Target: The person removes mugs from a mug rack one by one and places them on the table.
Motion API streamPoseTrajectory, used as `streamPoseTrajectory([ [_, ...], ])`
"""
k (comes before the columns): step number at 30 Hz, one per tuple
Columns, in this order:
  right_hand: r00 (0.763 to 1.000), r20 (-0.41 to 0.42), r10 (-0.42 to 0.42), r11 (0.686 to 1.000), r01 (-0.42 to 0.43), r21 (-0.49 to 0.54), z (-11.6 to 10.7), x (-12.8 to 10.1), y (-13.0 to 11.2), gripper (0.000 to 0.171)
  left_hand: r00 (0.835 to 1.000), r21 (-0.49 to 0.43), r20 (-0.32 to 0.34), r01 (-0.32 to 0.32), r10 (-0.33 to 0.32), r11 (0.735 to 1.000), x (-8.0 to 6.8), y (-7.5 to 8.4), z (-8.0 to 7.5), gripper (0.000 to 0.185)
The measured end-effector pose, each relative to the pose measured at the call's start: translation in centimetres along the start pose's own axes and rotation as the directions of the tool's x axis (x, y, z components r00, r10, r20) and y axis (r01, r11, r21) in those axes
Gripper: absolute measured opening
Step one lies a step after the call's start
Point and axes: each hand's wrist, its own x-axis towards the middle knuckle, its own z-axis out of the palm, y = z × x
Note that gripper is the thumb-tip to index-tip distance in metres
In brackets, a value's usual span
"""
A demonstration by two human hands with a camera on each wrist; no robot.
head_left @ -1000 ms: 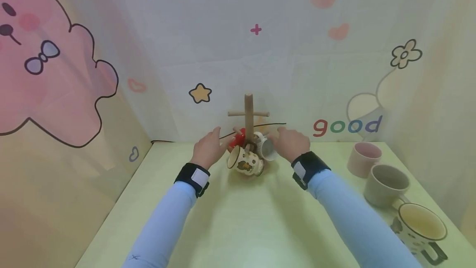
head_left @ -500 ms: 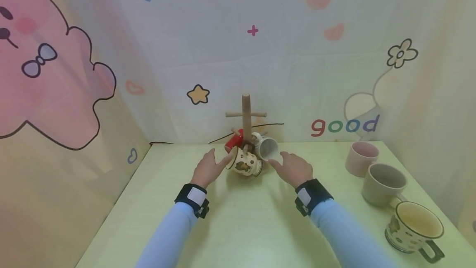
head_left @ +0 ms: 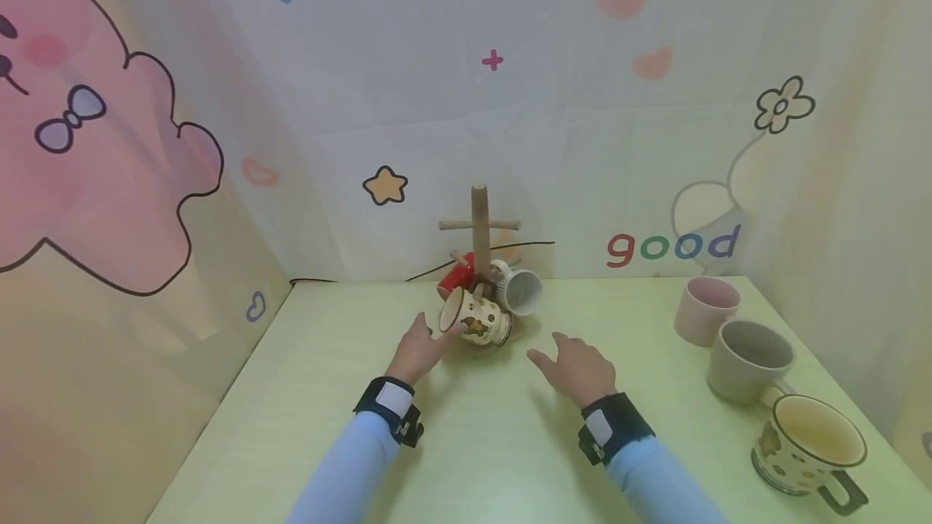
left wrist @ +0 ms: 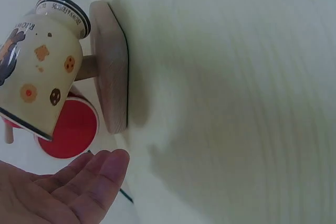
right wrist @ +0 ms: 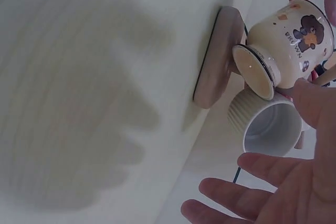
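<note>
A wooden mug tree (head_left: 480, 225) stands at the back of the table. On its lower pegs hang a cream mug with a bear print (head_left: 476, 319), a red mug (head_left: 456, 276) and a white ribbed mug (head_left: 520, 290). My left hand (head_left: 421, 348) is beside the cream mug's left side, fingers relaxed and holding nothing; in the head view its thumb overlaps the mug, and I cannot tell whether they touch. Lower right of the rack, my right hand (head_left: 579, 368) hovers with fingers spread, apart from the mugs. The right wrist view shows the rack's wooden base (right wrist: 218, 59).
Along the table's right side stand a pink cup (head_left: 706, 311), a grey mug (head_left: 750, 362) and another cream printed mug (head_left: 808, 445), its handle toward the front. A printed cloth (head_left: 408, 47) hangs behind the table (head_left: 502, 459).
Both hands have drawn back from the rack toward the front of the table, the right one farther from the mugs. The mugs stay on their pegs. The head view has shifted slightly.
</note>
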Motion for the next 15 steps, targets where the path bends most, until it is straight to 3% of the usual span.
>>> streamPoseTrajectory([
  [7,1.0,-0.006,0.006,1.0,-0.006,0.011,0.6,-0.6,-0.1,0.068,1.0,-0.039,0.014,0.014,-0.013,0.999,0.7,-0.2,1.0,0.119],
  [15,1.0,-0.028,-0.008,1.0,0.008,-0.012,0.8,-0.7,-0.2,0.066,0.997,-0.113,0.032,0.076,-0.073,0.991,1.8,0.3,1.6,0.097],
])
